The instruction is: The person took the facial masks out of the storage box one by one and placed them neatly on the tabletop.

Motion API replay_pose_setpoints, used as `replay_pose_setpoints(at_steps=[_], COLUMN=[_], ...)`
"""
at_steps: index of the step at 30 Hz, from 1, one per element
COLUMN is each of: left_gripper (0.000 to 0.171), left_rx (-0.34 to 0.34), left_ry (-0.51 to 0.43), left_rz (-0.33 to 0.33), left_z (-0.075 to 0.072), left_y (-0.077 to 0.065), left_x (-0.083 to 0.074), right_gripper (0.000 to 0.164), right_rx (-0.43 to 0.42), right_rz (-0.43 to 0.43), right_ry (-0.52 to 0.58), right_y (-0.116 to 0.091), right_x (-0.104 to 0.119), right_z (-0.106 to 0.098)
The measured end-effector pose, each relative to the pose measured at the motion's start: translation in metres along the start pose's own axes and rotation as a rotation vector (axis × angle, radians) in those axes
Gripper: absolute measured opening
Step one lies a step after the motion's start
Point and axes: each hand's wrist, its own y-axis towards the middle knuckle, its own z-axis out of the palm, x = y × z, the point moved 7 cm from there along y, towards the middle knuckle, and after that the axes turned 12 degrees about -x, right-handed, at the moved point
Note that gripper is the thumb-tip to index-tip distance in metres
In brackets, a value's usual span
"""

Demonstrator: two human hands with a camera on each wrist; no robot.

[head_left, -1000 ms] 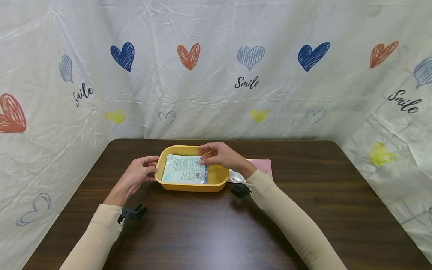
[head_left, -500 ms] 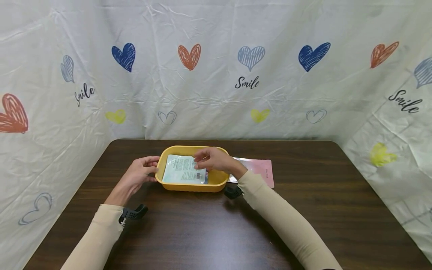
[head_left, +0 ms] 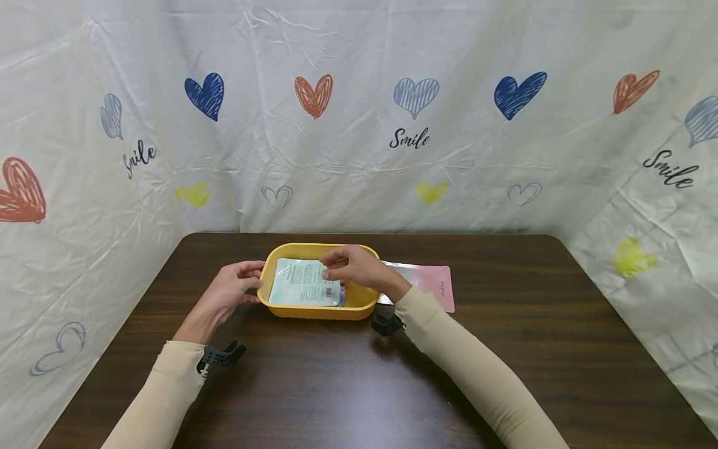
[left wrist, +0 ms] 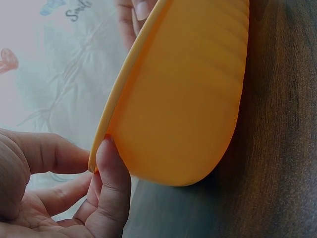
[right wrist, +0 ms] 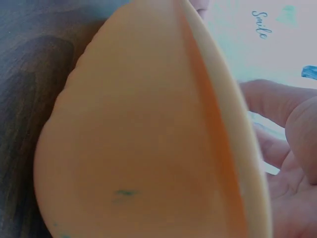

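Reaches slightly farther left than a second ago with the right hand [head_left: 354, 267], over the right side of the pale green pouch [head_left: 300, 285]; bends those fingers, tips of thumb and forefinger apart, with no telling whether touching anything. Pinches the left end of the yellow tray [head_left: 320, 313] by its rim with the left hand [head_left: 227, 290]. As for the pouch, lies inside the tray's left part, mostly left of the nearer right fingertips, seemingly longer side to side; looks glossy, finely printed, with a barcode [head_left: 329, 292]. Beyond the tray's right end, on the table [head_left: 348, 380]: a pink pouch [head_left: 442, 287]
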Motion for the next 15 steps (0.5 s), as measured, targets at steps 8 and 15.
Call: replay_pose_setpoints(at_steps=[8, 15], left_gripper=[0.053, 0.054], left_rx=[0.001, 0.004], left_ry=[-0.004, -0.008], left_rz=[0.003, -0.004], left_z=[-0.001, 0.0], left_y=[0.0, -0.001], left_x=[0.0, -0.001], right_gripper=[0.035, 0.034], right_rx=[-0.095, -0.245], right_rz=[-0.033, -0.01], right_ry=[-0.028, -0.037], right_y=[-0.002, -0.002], right_x=[0.001, 0.0], right_z=[-0.005, -0.014])
